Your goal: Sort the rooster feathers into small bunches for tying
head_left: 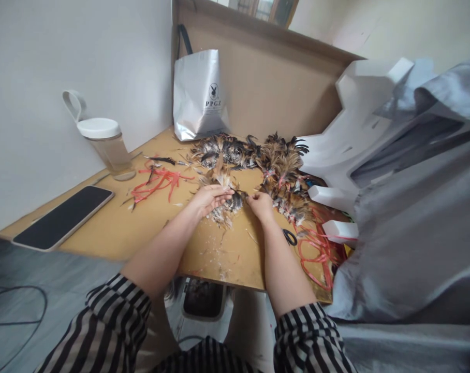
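My left hand (pixel 213 199) is closed with its fingers pinched on a dark feather (pixel 238 192) that reaches across toward my right hand (pixel 260 204). The right hand is closed too, its thumb and fingertips pressed together at the feather's other end. Under and behind my left hand lies a loose pile of brown and grey feathers (pixel 224 213). Bunched brown and black feathers (pixel 281 158) lie just beyond my right hand, some showing red ties at their base. More grey and black feathers (pixel 223 147) are heaped at the back.
Red strips (pixel 161 182) lie on the table (pixel 215 261) at left, more red strands (pixel 316 254) at right beside black-handled scissors (pixel 290 237). A phone (pixel 64 217), a lidded cup (pixel 106 145) and a silver bag (pixel 198 98) stand around. White foam (pixel 332 150) borders the right edge.
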`<state>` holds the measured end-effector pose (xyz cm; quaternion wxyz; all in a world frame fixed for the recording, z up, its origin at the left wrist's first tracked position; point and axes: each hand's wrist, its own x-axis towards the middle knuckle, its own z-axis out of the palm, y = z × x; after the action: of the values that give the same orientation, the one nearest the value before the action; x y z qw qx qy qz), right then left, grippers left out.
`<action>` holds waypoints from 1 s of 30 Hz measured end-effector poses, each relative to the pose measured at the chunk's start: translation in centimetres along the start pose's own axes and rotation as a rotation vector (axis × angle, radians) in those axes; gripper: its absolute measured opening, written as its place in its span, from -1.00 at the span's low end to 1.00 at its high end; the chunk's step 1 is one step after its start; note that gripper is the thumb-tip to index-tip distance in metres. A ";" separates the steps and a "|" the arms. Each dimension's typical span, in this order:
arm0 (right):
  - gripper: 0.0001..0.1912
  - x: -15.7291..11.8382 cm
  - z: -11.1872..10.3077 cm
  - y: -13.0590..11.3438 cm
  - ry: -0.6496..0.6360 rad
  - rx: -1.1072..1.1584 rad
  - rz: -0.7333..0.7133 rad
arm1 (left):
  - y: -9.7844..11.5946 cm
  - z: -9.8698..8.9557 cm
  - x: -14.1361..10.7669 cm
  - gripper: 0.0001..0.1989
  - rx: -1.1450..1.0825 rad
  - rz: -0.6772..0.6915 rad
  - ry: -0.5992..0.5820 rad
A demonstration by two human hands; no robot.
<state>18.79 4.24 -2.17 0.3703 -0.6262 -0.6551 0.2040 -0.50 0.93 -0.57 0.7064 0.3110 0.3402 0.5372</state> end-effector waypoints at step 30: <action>-0.71 -2.8 0.1 -5.3 -0.513 1.129 0.114 | 0.5 1.0 -1.3 -0.89 -0.205 -0.181 -0.221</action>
<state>14.98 0.88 0.96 0.4636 -0.2990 -0.4799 0.6822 -0.21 -0.31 0.57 0.8132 0.2625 0.2303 0.4656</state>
